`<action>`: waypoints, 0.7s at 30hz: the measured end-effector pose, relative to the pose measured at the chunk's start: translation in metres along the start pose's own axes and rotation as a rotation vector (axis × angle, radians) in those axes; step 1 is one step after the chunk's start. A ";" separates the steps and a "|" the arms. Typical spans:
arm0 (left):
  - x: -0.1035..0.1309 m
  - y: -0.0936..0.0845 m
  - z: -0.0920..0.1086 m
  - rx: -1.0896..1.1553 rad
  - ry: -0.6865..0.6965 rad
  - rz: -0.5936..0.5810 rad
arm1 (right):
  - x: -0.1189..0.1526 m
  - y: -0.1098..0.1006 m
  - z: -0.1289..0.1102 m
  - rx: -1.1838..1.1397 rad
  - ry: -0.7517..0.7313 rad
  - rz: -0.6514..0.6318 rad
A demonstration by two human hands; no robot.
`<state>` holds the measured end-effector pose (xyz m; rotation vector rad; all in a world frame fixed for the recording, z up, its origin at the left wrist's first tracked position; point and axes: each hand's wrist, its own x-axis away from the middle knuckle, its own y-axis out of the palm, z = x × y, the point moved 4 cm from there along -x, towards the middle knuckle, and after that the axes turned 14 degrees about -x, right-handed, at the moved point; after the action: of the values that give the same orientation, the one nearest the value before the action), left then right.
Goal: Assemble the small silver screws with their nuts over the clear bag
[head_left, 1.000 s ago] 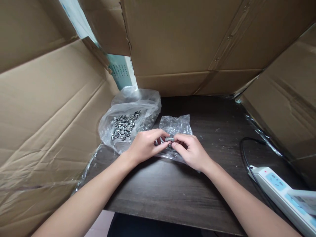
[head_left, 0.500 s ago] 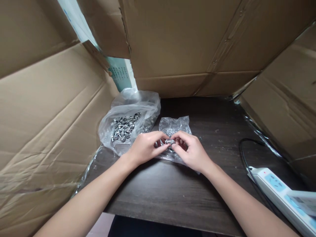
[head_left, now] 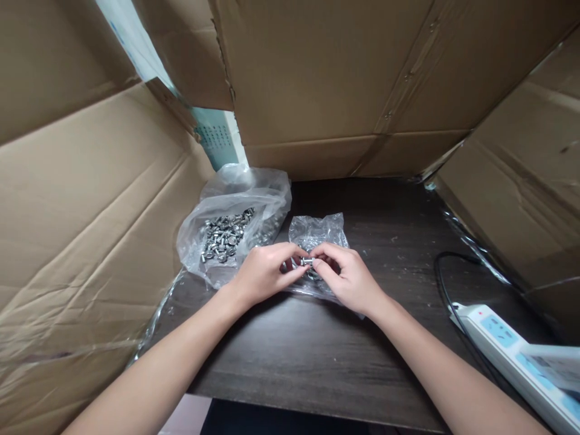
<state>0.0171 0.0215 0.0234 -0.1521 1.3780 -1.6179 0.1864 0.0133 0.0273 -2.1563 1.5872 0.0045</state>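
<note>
A small shiny metal bolt (head_left: pixel 307 261) lies sideways between the fingertips of both hands. My left hand (head_left: pixel 270 270) pinches its left end, and my right hand (head_left: pixel 341 270) has thumb and fingers closed around its right end. Just beneath them is a small clear plastic bag (head_left: pixel 317 228) with some metal pieces, partly covered by my hands. Left of my left hand, a larger clear plastic bag (head_left: pixel 193 238) stands with its mouth open. Many loose metal bolts (head_left: pixel 226 234) fill it, some with wide round heads.
The dark wooden table (head_left: pixel 290 356) is walled by cardboard panels (head_left: pixel 326 78) at the back and both sides. A white power strip (head_left: pixel 512 356) lies on the right, with a black cable (head_left: pixel 439 278) curving beside it.
Both hands stay together over the small bag. The bolt has shifted slightly between the fingertips, and its right end is now more covered by my right hand. The view has moved slightly.
</note>
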 end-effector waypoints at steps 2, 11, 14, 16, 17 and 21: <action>-0.001 -0.001 0.000 -0.004 0.000 0.006 | 0.000 0.000 -0.001 0.007 0.003 -0.011; -0.001 -0.001 0.001 0.023 -0.016 -0.001 | 0.000 0.001 -0.002 0.015 -0.021 -0.012; 0.000 0.000 0.001 0.011 -0.003 0.000 | 0.001 0.002 0.000 0.016 -0.016 -0.021; -0.001 -0.001 0.002 0.007 0.004 0.006 | 0.001 0.003 0.001 0.027 -0.014 -0.023; -0.001 -0.001 0.002 0.007 0.007 0.011 | 0.001 0.003 0.001 0.033 -0.014 -0.021; -0.002 -0.001 0.003 0.017 0.008 0.013 | 0.001 0.003 0.001 0.036 -0.014 -0.021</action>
<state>0.0193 0.0204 0.0260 -0.1261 1.3687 -1.6204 0.1838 0.0120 0.0252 -2.1411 1.5452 -0.0153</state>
